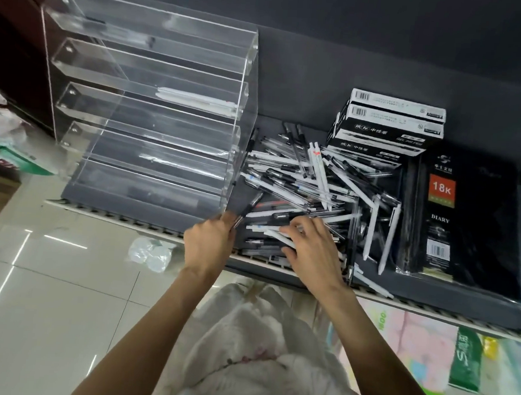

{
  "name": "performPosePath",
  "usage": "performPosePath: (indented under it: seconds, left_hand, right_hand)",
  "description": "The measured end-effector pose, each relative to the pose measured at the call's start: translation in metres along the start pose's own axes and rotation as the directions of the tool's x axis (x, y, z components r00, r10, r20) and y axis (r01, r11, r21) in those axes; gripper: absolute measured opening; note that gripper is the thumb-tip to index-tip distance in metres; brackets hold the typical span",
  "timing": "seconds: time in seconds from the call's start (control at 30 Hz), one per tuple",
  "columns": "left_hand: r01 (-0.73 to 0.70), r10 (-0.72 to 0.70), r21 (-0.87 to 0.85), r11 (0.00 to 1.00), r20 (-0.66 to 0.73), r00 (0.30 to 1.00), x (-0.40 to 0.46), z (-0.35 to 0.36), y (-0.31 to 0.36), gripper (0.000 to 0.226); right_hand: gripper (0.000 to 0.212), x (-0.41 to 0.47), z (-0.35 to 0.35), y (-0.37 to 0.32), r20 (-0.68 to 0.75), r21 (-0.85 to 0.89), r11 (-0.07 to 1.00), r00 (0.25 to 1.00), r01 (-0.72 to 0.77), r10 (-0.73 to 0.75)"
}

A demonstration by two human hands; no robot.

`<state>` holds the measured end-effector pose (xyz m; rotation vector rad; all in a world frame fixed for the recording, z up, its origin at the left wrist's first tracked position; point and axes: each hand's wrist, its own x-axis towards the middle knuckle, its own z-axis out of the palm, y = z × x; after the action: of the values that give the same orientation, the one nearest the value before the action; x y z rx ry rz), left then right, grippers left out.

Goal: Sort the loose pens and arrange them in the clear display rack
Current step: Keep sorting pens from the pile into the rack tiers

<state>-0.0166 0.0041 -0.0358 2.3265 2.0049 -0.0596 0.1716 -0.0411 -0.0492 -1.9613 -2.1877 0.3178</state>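
Pens [303, 182] lie heaped beside my clear rack [148, 103], boxes [387, 126] and a diary [455, 217] crowding right. My left hand [209, 243] pinches a black pen [249, 207]; right hand [308, 250] spreads flat on them.

A dark grey shelf [307, 86] carries a clear display rack [148, 112] at its left, a heap of loose pens [309, 185] beside it, stacked pen boxes [387, 126] behind, and black diaries [461, 217] at right.
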Motion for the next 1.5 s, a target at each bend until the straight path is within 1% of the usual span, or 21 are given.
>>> performPosePath:
  seconds: [0.07,0.13,0.23,0.33,0.37,0.43,0.5,0.57,0.67,0.73,0.8,0.87,0.93,1.0,1.07,1.13,1.23,1.3,1.37,1.43,1.5]
  left_hand:
    - [-0.028,0.004,-0.134,0.991,-0.175,0.985,-0.004,0.004,-0.004,0.017]
    - [-0.141,0.090,-0.201,0.969,-0.245,0.965,-0.006,0.003,0.001,0.022]
    - [-0.314,0.264,-0.224,0.923,-0.226,0.938,0.002,0.010,0.019,0.029]
    - [-0.439,0.405,-0.289,0.851,-0.173,0.898,0.010,0.024,0.029,0.016]
    - [-0.467,0.441,-0.273,0.841,-0.155,0.884,0.011,0.028,0.029,0.027]
    - [-0.522,0.512,-0.156,0.838,-0.106,0.853,0.008,0.032,0.028,0.054]
    - [-0.547,0.543,-0.065,0.835,-0.073,0.837,0.008,0.032,0.026,0.069]
    - [-0.580,0.580,-0.035,0.814,-0.019,0.814,0.012,0.031,0.029,0.072]
    - [-0.658,0.658,0.039,0.752,0.011,0.753,0.021,0.028,0.040,0.069]
    - [-0.692,0.696,0.142,0.708,0.028,0.717,0.028,0.029,0.045,0.063]
    - [-0.722,0.735,0.202,0.662,0.014,0.678,0.035,0.028,0.046,0.058]
    - [-0.738,0.744,0.234,0.632,0.081,0.663,0.038,0.023,0.048,0.054]
    - [-0.747,0.735,0.219,0.627,0.153,0.661,0.043,0.024,0.047,0.054]
    - [-0.756,0.745,0.229,0.613,0.152,0.650,0.048,0.021,0.045,0.055]
    - [-0.775,0.757,0.246,0.582,0.184,0.627,0.055,0.017,0.044,0.055]
    - [-0.794,0.774,0.193,0.576,0.184,0.606,0.060,0.016,0.042,0.056]
    - [-0.785,0.772,0.172,0.595,0.147,0.618,0.061,0.010,0.040,0.052]
    - [-0.788,0.786,0.174,0.590,0.096,0.610,0.060,0.005,0.038,0.046]
    - [-0.790,0.790,0.168,0.590,0.081,0.607,0.060,0.006,0.036,0.040]
    - [-0.782,0.774,0.118,0.612,0.116,0.623,0.057,0.007,0.037,0.035]
    - [-0.743,0.727,0.056,0.667,0.167,0.666,0.051,0.009,0.043,0.030]
  right_hand:
    - [0.041,0.000,0.001,0.001,-0.013,0.003,1.000,1.000,0.006,-0.006]
    - [0.041,0.000,0.002,0.002,-0.031,0.011,1.000,0.999,0.008,-0.008]
    - [0.040,0.000,0.001,0.002,-0.059,0.013,1.000,0.998,0.005,-0.005]
    - [0.038,-0.001,0.002,0.003,-0.087,-0.013,1.000,0.996,-0.015,0.014]
    - [0.037,-0.001,0.003,0.004,-0.096,-0.019,1.000,0.995,-0.023,0.021]
    - [0.034,-0.001,0.006,0.005,-0.107,-0.022,0.999,0.994,-0.034,0.032]
    - [0.033,-0.001,0.008,0.004,-0.102,-0.028,0.999,0.994,-0.040,0.037]
    - [0.034,-0.002,0.008,0.003,-0.083,-0.036,0.998,0.996,-0.048,0.045]
    - [0.035,-0.002,0.006,0.004,-0.046,-0.075,0.994,0.996,-0.073,0.070]
    - [0.033,-0.003,0.005,0.006,-0.058,-0.098,0.992,0.996,-0.075,0.070]
    - [0.034,-0.003,0.002,0.009,-0.093,-0.099,0.993,0.994,-0.071,0.062]
    - [0.035,-0.004,0.000,0.012,-0.140,-0.091,0.993,0.988,-0.073,0.060]
    - [0.037,-0.004,-0.003,0.013,-0.177,-0.084,0.993,0.982,-0.082,0.066]
    - [0.036,-0.006,-0.004,0.013,-0.195,-0.104,0.990,0.978,-0.092,0.071]
    - [0.035,-0.008,-0.001,0.014,-0.209,-0.129,0.987,0.975,-0.096,0.068]
    - [0.034,-0.011,0.001,0.013,-0.215,-0.121,0.988,0.974,-0.098,0.071]
    - [0.034,-0.013,0.005,0.009,-0.228,-0.107,0.990,0.971,-0.091,0.065]
    - [0.034,-0.012,0.006,0.005,-0.230,-0.076,0.993,0.971,-0.085,0.066]
    - [0.035,-0.009,0.009,-0.001,-0.222,-0.063,0.994,0.973,-0.084,0.068]
    - [0.036,-0.007,0.013,-0.007,-0.215,-0.044,0.995,0.974,-0.088,0.077]
    - [0.039,-0.005,0.016,-0.010,-0.213,0.001,0.996,0.973,-0.085,0.083]
